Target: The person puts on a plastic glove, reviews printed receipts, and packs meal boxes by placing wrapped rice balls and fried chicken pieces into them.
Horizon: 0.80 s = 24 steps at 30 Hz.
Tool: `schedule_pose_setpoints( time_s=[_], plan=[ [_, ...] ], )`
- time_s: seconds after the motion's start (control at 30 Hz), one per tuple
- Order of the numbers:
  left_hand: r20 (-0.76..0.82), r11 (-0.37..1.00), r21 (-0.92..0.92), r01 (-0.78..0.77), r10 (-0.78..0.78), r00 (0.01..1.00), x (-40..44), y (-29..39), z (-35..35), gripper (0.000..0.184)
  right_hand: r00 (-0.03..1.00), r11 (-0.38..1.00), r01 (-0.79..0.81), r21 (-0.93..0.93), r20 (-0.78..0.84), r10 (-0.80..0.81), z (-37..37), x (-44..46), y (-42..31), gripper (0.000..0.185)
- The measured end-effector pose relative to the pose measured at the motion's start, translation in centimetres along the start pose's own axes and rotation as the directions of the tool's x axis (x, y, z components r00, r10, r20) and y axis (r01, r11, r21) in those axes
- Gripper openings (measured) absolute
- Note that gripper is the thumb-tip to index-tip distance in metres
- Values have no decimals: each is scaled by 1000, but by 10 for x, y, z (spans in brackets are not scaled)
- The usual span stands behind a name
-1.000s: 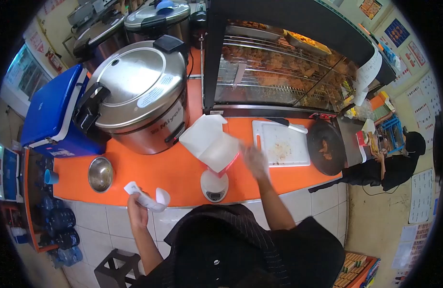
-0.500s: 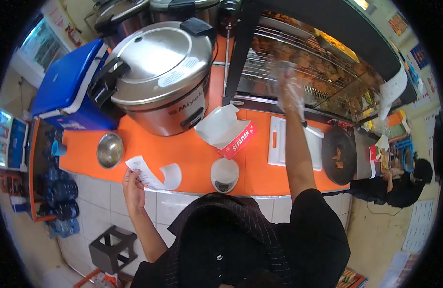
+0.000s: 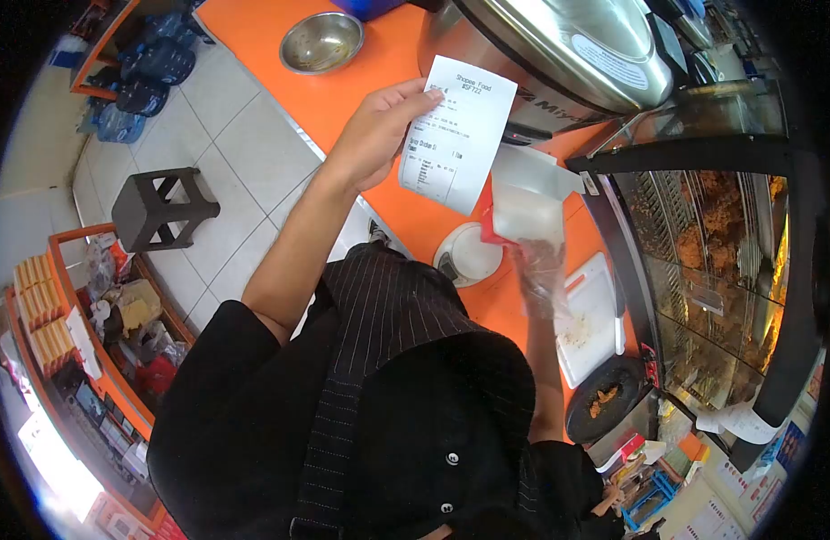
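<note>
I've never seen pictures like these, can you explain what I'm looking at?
There's no machine here, just a person's own two hands. One camera worn on the head looks forward and down; its round view curves straight edges. The left hand has a printed white paper receipt in its grip. The right hand, in a clear plastic glove, is at an open white-and-red box; I can't tell whether it holds it. On the orange counter sit a round steel bowl, a round white scale, a rectangular white board and a round black pan.
</note>
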<state>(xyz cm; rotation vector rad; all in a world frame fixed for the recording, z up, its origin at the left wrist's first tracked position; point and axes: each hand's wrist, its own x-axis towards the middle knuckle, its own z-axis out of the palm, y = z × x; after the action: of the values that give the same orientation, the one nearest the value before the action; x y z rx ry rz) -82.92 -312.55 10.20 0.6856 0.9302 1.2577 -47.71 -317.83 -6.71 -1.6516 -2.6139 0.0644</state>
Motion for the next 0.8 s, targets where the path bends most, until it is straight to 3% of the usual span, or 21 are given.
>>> schedule_pose_setpoints(
  time_s=[0.13,0.23,0.33,0.53,0.63,0.73,0.8],
  plan=[
    [-64,996,-83,-22,17,998,-3,1,10,32,988,997,-67,37,-137,72,14,-1,-7,14],
    [-35,991,-134,3,-8,999,-4,-1,9,33,981,986,-164,-16,-105,162,-6,2,-19,13],
    [-48,987,-162,2,-10,999,-6,2,11,34,989,991,-127,-32,-78,124,-2,-8,-17,13],
    [56,895,-432,109,-94,994,6,-4,3,35,973,957,-221,-186,17,228,21,-62,29,14],
    [111,897,-421,135,-97,989,8,-2,3,35,959,966,-205,-156,164,230,-15,-60,14,27],
    [121,897,-425,121,-76,990,10,-5,4,35,992,992,-114,49,58,111,-23,-69,17,38],
    [64,896,-430,111,-92,994,12,-6,0,34,953,940,-262,217,210,217,-55,-51,10,40]
  ],
)
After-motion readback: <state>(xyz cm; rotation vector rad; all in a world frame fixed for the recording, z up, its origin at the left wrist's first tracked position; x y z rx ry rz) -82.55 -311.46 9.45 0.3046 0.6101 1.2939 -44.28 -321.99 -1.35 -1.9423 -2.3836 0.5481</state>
